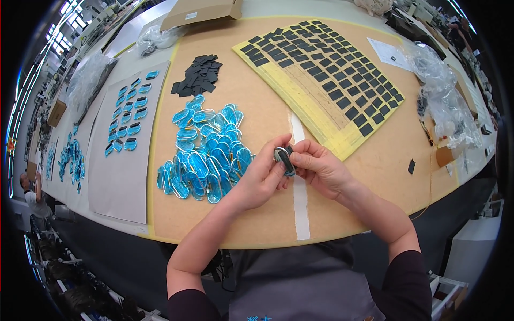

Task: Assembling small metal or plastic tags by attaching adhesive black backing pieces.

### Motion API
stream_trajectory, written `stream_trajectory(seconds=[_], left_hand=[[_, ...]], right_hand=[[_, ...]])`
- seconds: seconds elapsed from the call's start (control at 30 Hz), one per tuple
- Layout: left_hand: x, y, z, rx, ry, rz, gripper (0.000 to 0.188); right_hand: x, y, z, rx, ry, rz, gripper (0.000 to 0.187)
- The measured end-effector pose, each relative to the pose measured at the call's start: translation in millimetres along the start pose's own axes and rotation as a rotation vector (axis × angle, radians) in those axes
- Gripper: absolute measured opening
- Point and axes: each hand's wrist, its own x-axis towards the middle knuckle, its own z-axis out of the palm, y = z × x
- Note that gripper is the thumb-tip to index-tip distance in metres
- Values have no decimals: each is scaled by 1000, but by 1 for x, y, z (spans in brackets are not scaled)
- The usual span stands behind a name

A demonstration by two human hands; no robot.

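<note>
We hold one oval piece (289, 170) between both hands, just right of the blue pile (198, 163) and above the table. Our left hand (261, 181) has its fingers curled narrowly around the piece, thumb against it; our right hand (324, 169) pinches close at its other side, thumb and forefinger nearly together. A dark strip (282, 155) shows on the piece, but our fingers cover much of it, so we cannot tell whether it sits flat or which hand bears more of the grip.

From here, the likeliest fault, we judge, is a crooked strip: with the work done in mid-air, a small slip of either thumb could skew it against the pale rim. Squeezing too hard might bend the oval, if it is as soft as it looks. A loosened pinch could drop it into the blue pile, where it would mix with the others.

Beyond the pile lies a heap of black rectangles (199, 76), overlapping, so two could be lifted as one. Right of the pile and farther off, the yellow board (338, 143) carries spaced rows of black patches (335, 94); a careless right sleeve could disturb them. Left of the pile, the grey sheet (122, 184) bears ovals with dark strips, which a brushing left arm could knock askew.
</note>
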Motion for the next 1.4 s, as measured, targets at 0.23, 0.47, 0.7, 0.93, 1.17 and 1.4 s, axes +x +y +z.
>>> stream_trajectory(seconds=[0.23,0.47,0.7,0.93,1.17,1.4], left_hand=[[0,-4,-4,-56,-60,-21,50],[-1,-5,-3,-44,-45,-52,51],[2,-2,-1,180,39,72,56],[3,24,-20,694,-60,475,34],[1,21,-16,554,-71,446,24],[0,12,-13,522,-45,463,21]], right_hand=[[3,-5,-7,-26,-38,71,14],[-1,-8,-3,-321,31,-36,16],[-4,-12,3,-317,0,-104,24],[-4,-27,-10,-421,-66,27,29],[-7,-33,-12,-429,-202,65,31],[-8,-34,-12,-446,-226,26,30]])
